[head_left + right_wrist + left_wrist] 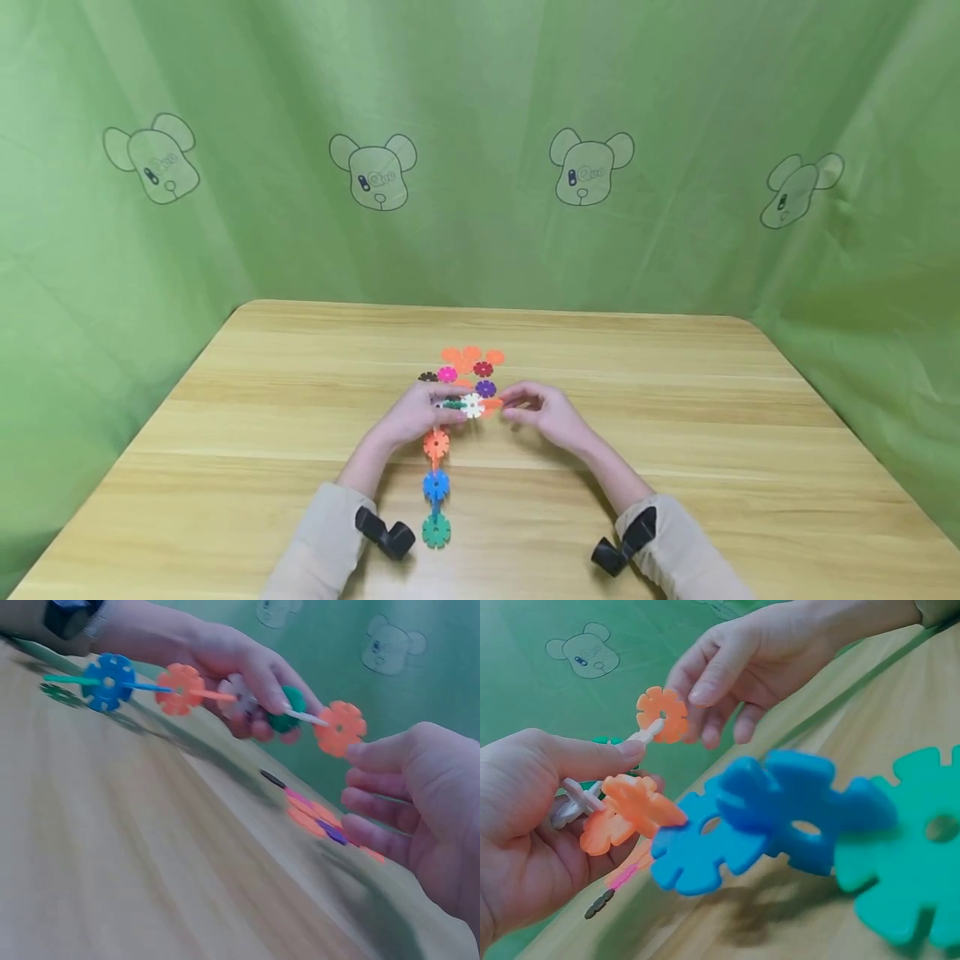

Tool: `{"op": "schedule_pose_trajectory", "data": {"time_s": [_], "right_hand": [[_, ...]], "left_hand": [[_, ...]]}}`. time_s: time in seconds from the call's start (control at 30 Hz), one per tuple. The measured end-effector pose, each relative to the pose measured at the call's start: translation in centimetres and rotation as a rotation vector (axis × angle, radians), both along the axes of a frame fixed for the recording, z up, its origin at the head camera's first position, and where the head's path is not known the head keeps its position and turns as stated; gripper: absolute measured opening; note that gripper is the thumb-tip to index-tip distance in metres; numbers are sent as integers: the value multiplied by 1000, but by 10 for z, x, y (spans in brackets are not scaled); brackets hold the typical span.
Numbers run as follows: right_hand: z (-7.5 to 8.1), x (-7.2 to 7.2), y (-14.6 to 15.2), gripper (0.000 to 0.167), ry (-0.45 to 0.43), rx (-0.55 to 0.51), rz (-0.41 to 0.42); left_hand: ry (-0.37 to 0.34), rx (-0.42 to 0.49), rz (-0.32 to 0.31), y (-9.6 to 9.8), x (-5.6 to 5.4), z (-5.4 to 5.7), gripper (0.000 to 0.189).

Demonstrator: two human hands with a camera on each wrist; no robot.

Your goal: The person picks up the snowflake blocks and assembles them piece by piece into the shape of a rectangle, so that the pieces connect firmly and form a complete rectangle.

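My left hand point(420, 410) grips a chain of interlocking snowflake discs near a white disc point(472, 406) and a green disc point(286, 709). From there the chain runs back toward me through orange point(436, 443), blue point(436, 486) and teal-green discs point(436, 531). At its other end, an orange snowflake disc point(340, 729) is slotted upright into the white one. The fingertips of my right hand point(551, 414) pinch the outer edge of that orange disc. Part of the chain is hidden behind my left fingers.
Loose snowflake discs lie on the wooden table point(675, 400) beyond my hands: several orange ones point(472, 353), a pink one point(447, 375), a dark red one point(483, 369), a purple one point(486, 389) and a dark brown one point(427, 377). A green curtain point(480, 250) hangs behind the table.
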State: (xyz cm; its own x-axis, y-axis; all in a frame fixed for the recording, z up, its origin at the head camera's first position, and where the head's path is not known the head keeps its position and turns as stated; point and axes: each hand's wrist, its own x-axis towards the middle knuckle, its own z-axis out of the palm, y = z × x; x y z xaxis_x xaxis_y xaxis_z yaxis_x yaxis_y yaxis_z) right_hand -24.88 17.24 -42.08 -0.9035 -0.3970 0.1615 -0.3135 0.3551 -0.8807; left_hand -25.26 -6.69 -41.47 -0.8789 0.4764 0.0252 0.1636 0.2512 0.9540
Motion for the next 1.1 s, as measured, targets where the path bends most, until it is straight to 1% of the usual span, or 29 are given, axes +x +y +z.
{"op": "schedule_pose_trajectory", "data": {"time_s": [0.07, 0.13, 0.27, 0.37, 0.53, 0.67, 0.77, 0.87, 1.0, 1.1], "right_hand": [[-1, -4, 3, 30, -11, 11, -2], [-2, -8, 4, 31, -8, 36, -22], [-6, -16, 3, 32, -1, 86, -101], [-11, -24, -2, 33, 18, 121, -154], [-17, -38, -14, 36, 71, 183, -198], [-20, -46, -23, 35, 115, 244, -221], [-21, -49, -29, 35, 124, 289, -234], [-20, -50, -32, 36, 126, 327, -245], [-20, -51, -35, 29, 150, 372, -243], [-20, -52, -34, 25, 147, 379, -236]], "left_hand": [[5, 9, 3, -2, -1, 0, 42], [1, 14, 9, -4, -1, 0, 41], [6, 10, 15, -8, -2, 2, 39], [12, -1, 13, -10, -2, 1, 39], [16, -17, 20, -13, -5, -2, 41], [4, -28, 37, -17, -7, -1, 43], [2, -26, 48, -20, -8, 0, 43], [3, -27, 55, -22, -9, 0, 43], [0, -25, 50, -22, -10, -2, 43], [2, -26, 47, -22, -9, -3, 43]]}}
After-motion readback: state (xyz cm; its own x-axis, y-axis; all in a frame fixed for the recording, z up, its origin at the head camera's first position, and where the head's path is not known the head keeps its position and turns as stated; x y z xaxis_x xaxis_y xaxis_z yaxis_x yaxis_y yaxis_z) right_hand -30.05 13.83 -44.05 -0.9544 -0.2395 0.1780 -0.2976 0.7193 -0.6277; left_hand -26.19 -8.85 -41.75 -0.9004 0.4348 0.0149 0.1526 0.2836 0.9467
